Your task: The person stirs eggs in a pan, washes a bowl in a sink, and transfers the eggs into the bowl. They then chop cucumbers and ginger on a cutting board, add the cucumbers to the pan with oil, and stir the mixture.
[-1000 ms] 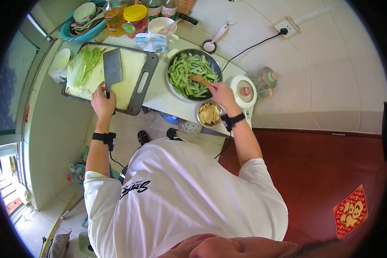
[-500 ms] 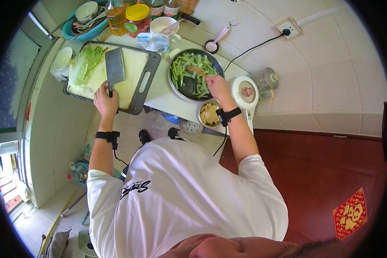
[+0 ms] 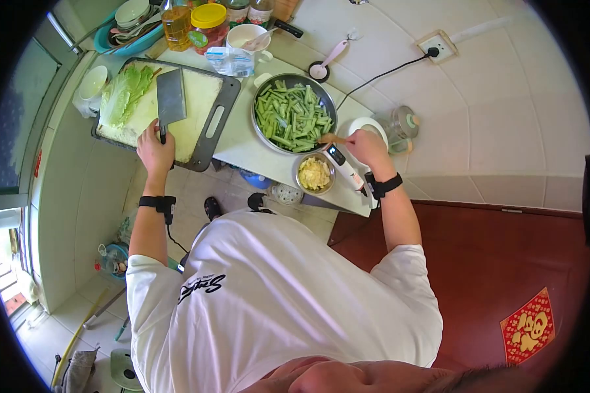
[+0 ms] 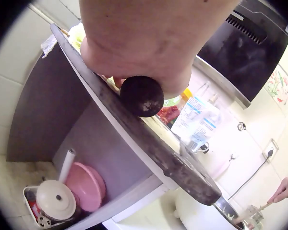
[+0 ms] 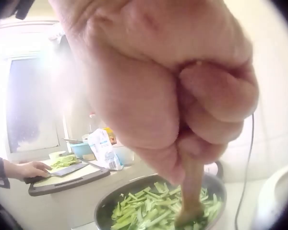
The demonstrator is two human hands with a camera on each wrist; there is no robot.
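My left hand (image 3: 156, 152) holds the dark handle of a cleaver (image 3: 171, 98), whose broad blade lies flat on the cutting board (image 3: 203, 118). The handle's round butt (image 4: 142, 97) shows below the palm in the left wrist view. My right hand (image 3: 368, 147) grips a wooden spatula (image 5: 191, 189), fingers curled round its shaft. Its blade dips among cut green stalks (image 3: 288, 114) at the lower right of a dark, round pan (image 3: 261, 134). Leafy lettuce (image 3: 123, 95) lies on the board, left of the cleaver.
A metal bowl of chopped pale food (image 3: 314, 174) stands by the pan's near side. Right of it are a white appliance with a display (image 3: 345, 171) and a glass jug (image 3: 403, 124). Behind the board are a blue basin (image 3: 137, 44), an oil bottle (image 3: 176, 27) and a yellow-lidded jar (image 3: 208, 29).
My right hand has swung right and toward me, bringing the spatula from the pan's middle to its lower right rim. The stalks now cover the bare patch. My left hand stays on the cleaver.
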